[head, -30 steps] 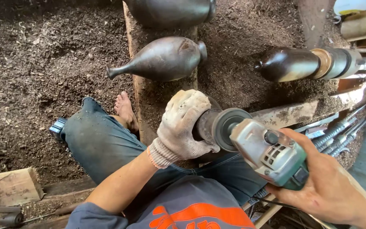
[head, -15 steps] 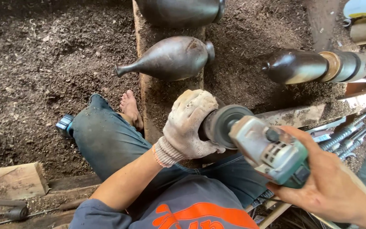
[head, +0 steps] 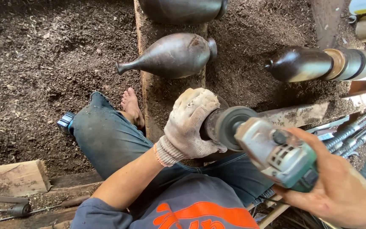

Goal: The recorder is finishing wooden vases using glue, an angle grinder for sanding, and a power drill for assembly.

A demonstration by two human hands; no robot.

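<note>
Workpiece: a dark round piece (head: 210, 123) is gripped against the grinder's disc, mostly hidden by the glove.
Left hand (head: 191, 125): gloved, fingers clamped over the workpiece.
Angle grinder (head: 272, 150): green-grey, its disc (head: 229, 126) pressed to the workpiece.
Right hand (head: 339, 191): bare, fingers wrapped round the grinder body.
Dark vase (head: 170, 56): laid on a plank (head: 149, 97) beyond the workpiece.
Sawdust (head: 34, 68): spread left of the plank.

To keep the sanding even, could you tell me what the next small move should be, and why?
Probably turn the dark wooden piece slightly in the gloved left hand: the disc of the angle grinder, held by the bare right hand, meets only one spot.
</note>
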